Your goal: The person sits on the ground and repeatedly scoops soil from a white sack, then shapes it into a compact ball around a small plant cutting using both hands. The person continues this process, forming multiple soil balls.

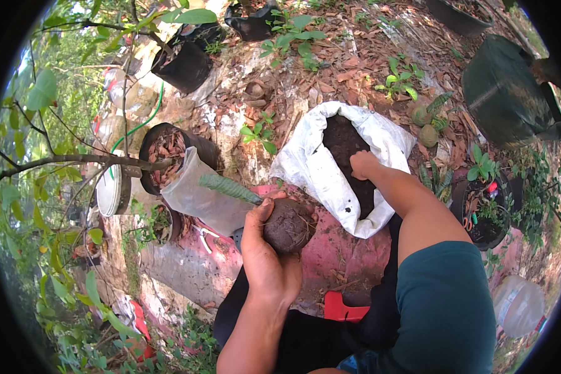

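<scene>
My left hand (273, 262) holds a round ball of dark soil (289, 226), with fibres on its surface. A mottled green leaf (228, 187) sticks out from the ball's far left side. To the right, a white woven sack (308, 159) with a rolled rim lies open, and dark soil (343, 140) shows inside it. My right hand (363, 164) reaches over the rim to the soil, its fingers curled; whether they hold any soil is hidden. A translucent plastic bag (210, 201) lies left of the ball, beside a black pot of dry leaves (201, 148).
Two mottled balls with leaves (428, 135) sit beyond the sack. At the right are a dark green grow bag (505, 93), a black pot with orange-handled scissors (484, 233) and a clear plastic bottle (519, 306). A branch (75, 159) crosses the left side. A red plastic piece (343, 308) lies near my legs.
</scene>
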### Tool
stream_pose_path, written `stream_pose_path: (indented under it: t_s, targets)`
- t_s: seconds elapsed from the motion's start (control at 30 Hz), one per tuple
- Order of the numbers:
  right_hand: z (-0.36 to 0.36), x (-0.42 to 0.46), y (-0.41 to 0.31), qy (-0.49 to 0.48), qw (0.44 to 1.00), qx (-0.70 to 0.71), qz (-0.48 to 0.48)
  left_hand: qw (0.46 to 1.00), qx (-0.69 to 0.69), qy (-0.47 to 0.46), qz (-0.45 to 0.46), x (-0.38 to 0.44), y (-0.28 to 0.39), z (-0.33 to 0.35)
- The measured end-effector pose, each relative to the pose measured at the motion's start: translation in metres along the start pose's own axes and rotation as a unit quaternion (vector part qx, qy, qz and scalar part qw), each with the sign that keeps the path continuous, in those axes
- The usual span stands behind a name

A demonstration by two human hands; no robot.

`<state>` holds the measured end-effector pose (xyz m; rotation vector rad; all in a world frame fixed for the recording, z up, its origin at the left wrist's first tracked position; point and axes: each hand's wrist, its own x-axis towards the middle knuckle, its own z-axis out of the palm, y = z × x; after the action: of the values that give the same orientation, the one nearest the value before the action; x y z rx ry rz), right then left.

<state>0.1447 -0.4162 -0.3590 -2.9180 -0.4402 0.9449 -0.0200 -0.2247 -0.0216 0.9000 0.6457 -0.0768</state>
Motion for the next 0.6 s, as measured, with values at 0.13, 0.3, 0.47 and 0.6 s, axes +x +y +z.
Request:
stream_pose_path:
  t_s: [0.13,0.3,0.47,0.6]
  targets:
    - [-0.001,-0.013,-0.027,0.035,0.999,0.023,0.018,1.000,0.020,-0.019,0.002,-0.002,-0.004,0.004]
    - [-0.009,-0.017,-0.023,0.043,0.998,0.047,0.015,0.999,0.030,-0.037,-0.018,-0.001,-0.006,0.010]
    - [-0.013,-0.022,0.005,0.045,0.996,0.064,0.044,0.997,0.033,-0.071,-0.015,0.002,-0.013,0.013]
    - [-0.006,-0.014,0.014,0.067,0.996,0.053,0.028,0.998,0.043,-0.054,-0.016,0.003,-0.015,0.005]
